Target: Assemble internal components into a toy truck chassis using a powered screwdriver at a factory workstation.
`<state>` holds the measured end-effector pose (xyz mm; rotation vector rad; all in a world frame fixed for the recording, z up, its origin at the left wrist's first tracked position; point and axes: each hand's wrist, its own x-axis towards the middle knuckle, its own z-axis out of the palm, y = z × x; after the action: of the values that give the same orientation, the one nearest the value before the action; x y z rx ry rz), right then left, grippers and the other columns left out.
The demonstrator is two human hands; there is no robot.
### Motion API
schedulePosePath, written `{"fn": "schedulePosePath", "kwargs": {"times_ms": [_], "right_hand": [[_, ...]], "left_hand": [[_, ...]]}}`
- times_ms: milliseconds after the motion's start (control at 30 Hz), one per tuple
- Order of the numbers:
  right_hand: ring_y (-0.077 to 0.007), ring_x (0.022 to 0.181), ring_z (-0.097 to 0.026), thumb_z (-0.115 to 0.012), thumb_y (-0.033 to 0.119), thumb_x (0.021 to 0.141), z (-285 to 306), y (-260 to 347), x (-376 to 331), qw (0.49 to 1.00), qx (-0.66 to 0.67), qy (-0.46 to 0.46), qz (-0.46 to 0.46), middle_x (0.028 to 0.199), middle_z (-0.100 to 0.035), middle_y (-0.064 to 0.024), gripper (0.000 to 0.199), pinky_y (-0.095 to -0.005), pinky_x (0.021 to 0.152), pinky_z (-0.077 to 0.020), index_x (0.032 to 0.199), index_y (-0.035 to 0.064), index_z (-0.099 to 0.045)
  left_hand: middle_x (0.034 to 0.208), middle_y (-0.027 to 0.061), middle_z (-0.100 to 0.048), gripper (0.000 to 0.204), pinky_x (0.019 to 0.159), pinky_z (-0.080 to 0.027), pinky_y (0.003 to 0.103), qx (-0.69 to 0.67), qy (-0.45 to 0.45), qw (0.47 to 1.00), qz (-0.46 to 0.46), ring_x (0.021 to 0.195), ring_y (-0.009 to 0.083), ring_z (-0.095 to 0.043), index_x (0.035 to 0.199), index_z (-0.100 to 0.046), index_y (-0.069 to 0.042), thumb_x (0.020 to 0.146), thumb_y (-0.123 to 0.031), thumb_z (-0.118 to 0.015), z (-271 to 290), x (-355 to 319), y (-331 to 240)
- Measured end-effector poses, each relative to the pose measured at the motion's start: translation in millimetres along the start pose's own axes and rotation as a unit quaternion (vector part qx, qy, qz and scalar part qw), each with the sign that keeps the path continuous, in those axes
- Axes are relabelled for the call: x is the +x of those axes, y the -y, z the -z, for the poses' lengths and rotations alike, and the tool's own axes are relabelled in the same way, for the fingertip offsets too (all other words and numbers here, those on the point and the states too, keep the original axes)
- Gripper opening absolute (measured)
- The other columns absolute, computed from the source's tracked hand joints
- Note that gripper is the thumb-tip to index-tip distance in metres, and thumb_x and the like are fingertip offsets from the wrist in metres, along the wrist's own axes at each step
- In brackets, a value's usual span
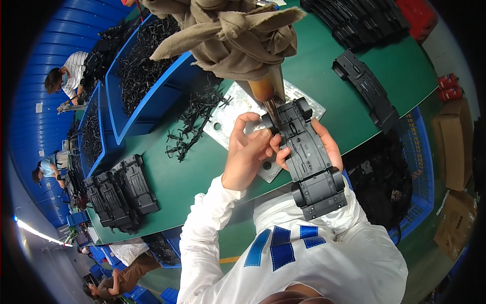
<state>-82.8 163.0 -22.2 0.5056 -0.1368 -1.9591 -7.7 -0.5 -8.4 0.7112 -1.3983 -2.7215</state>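
A black plastic toy car chassis (306, 157) with dark wheels lies tilted over the table's edge, its far end under a metal rod tip (272, 109). My right hand (328, 144) grips it from the right side, with fingertips showing at its left edge. Beside the far left wheel, my left hand (245, 154) is closed, thumb and fingers pinched together; whatever they hold is hidden. Above hangs the tool the rod belongs to, wrapped in knotted brown cloth (228, 38). Beneath the chassis is a pale metal plate (228, 121) with round holes.
Loose black branched parts (190, 124) lie left of the plate on the green table (167, 190). Blue bins (147, 88) of similar parts stand beyond. More chassis sit at left (121, 195) and right (367, 91). A blue crate (417, 162) is at lower right. Other people work at far left.
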Motion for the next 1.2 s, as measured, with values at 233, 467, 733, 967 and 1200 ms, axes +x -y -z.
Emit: {"fn": "schedulePosePath", "kwargs": {"times_ms": [233,467,733,967,1200], "right_hand": [[-0.0314,0.106,-0.052,-0.055,0.038,0.097,5.5,2.3,0.5,1.000,0.002,-0.004,-0.006,0.119,-0.055,-0.0249,0.056,-0.0385,0.081,-0.0462,0.134,-0.0032,-0.049],[-0.0316,0.107,-0.052,-0.055,0.038,0.096,2.7,0.8,0.2,1.000,0.019,-0.018,-0.004,0.119,-0.054,-0.0247,0.056,-0.0386,0.081,-0.0460,0.134,-0.0029,-0.048],[-0.0371,0.098,-0.065,-0.043,0.038,0.102,-4.1,-1.4,-0.4,0.999,0.034,-0.005,-0.009,0.115,-0.064,-0.0261,0.050,-0.0444,0.087,-0.0534,0.128,-0.0024,-0.055],[-0.0357,0.100,-0.065,-0.043,0.037,0.102,-4.0,-1.3,0.0,0.999,0.033,-0.001,-0.008,0.115,-0.064,-0.0258,0.048,-0.0441,0.087,-0.0529,0.127,-0.0021,-0.055],[-0.0356,0.101,-0.064,-0.043,0.037,0.102,-5.7,-2.4,-0.4,0.999,0.036,-0.001,-0.002,0.116,-0.063,-0.0258,0.049,-0.0439,0.087,-0.0527,0.127,-0.0030,-0.055]], "left_hand": [[0.080,0.0106,-0.062,0.032,0.061,-0.055,0.036,-0.003,0.007,1.000,-0.006,0.067,0.0269,-0.068,0.121,-0.035,-0.013,0.098,-0.014,-0.057,1.2,0.3,0.7],[0.087,0.0089,-0.064,0.039,0.068,-0.042,0.023,-0.013,0.011,1.000,0.018,0.072,0.0110,-0.054,0.118,-0.033,-0.014,0.093,-0.014,-0.063,-3.8,-3.0,-4.8],[0.087,0.0089,-0.064,0.038,0.066,-0.040,0.022,-0.015,0.024,1.000,0.009,0.072,0.0105,-0.054,0.117,-0.033,-0.015,0.094,-0.014,-0.063,-1.4,-2.0,-3.0],[0.087,0.0087,-0.064,0.038,0.066,-0.039,0.022,-0.019,0.018,1.000,0.016,0.072,0.0103,-0.054,0.117,-0.033,-0.015,0.094,-0.015,-0.063,-1.9,-2.9,-3.7],[0.087,0.0084,-0.063,0.037,0.069,-0.042,0.023,-0.022,0.018,0.999,0.018,0.073,0.0108,-0.054,0.116,-0.034,-0.015,0.094,-0.015,-0.063,-3.1,-3.3,-4.4]]}}
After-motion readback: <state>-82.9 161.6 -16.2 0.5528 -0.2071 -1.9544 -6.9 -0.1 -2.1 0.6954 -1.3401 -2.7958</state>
